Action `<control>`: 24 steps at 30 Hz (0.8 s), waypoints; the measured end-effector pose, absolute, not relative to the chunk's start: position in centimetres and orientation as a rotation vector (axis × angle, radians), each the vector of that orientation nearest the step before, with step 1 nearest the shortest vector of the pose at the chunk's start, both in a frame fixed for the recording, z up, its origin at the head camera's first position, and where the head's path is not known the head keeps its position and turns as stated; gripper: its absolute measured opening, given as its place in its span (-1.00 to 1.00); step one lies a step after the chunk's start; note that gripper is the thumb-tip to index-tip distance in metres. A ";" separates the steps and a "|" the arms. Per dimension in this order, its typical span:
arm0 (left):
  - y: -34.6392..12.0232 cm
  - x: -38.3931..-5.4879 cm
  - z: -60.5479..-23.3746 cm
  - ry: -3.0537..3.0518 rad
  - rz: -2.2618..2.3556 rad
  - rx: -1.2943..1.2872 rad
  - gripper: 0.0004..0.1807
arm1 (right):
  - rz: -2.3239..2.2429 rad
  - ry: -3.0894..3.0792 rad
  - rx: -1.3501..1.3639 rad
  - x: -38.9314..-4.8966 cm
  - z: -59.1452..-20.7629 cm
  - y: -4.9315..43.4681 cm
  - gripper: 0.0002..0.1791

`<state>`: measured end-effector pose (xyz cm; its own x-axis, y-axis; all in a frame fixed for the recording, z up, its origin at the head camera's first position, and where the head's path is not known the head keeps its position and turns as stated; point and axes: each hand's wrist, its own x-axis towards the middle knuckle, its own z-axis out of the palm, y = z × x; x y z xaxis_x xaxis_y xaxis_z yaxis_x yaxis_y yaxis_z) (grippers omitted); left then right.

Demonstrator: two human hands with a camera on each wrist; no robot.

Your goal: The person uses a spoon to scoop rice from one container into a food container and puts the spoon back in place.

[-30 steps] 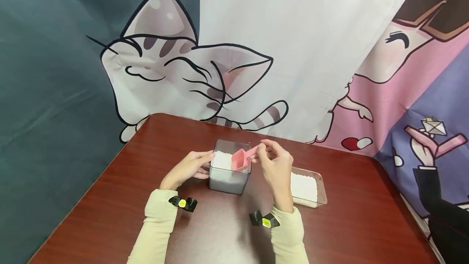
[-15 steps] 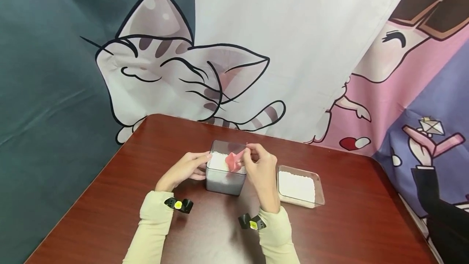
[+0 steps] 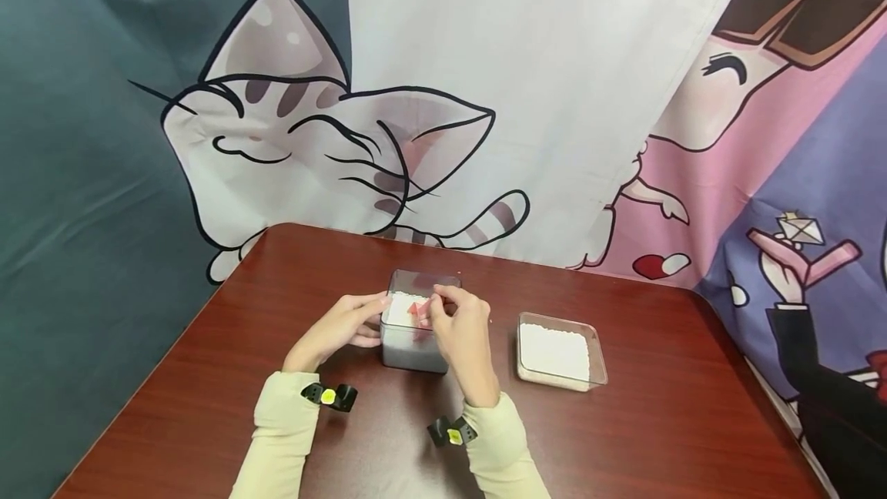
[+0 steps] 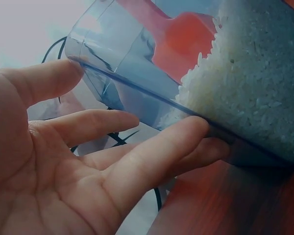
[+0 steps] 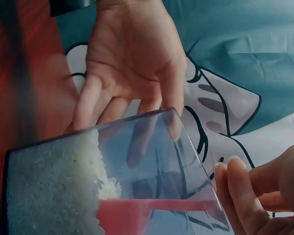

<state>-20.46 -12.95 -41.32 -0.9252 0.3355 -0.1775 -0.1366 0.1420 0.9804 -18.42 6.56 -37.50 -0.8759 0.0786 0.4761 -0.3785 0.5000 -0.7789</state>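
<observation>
A clear, deep box [image 3: 410, 353] of white rice [image 4: 257, 83] stands on the table. My left hand [image 3: 341, 329] touches its left side; in the left wrist view the fingers lie nearly straight against the wall, the thumb at the top corner. On the right of the box, my right hand [image 3: 466, 337] pinches the handle of a pink scoop [image 4: 183, 41]. The scoop's bowl is inside the box, with its edge in the rice. From the head view, the right fingers hide most of the handle.
A shallow clear tray [image 3: 597, 366] holding a layer of white grains [image 3: 554, 349] stands to the right of the box. Both are on a dark red wooden table [image 3: 665, 406]. Behind the table hangs a printed cloth [image 3: 540, 98] with cartoon figures.
My right hand has moved left and lower, carrying the scoop from above the box's rim into the rice. The left hand stays at the box's side. The head view has shifted slightly.
</observation>
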 end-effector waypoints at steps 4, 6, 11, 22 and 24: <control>-13.1 -20.5 -41.3 2.081 1.837 0.185 -0.39 | 1.389 -2.299 0.179 -18.7 -37.6 6.8 -0.85; -13.1 -20.5 -41.3 2.084 1.841 0.181 -0.38 | 1.397 -2.307 0.156 -18.9 -37.7 6.9 -0.85; -13.2 -20.5 -41.4 2.081 1.844 0.178 -0.36 | 1.384 -2.337 0.133 -19.1 -37.8 7.1 -0.83; -13.2 -20.5 -41.5 2.053 1.863 0.214 -0.37 | 1.706 -2.371 0.213 -18.0 -35.9 9.9 -0.72; -13.3 -20.5 -41.5 2.049 1.866 0.203 -0.36 | 1.731 -2.322 0.224 -17.7 -35.4 11.1 -0.71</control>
<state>-20.46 -13.31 -41.48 -0.9245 0.3428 -0.1666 -0.1338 0.1172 0.9840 -17.73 11.07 -35.39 -0.9604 0.0178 0.2780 -0.2613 0.2881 -0.9213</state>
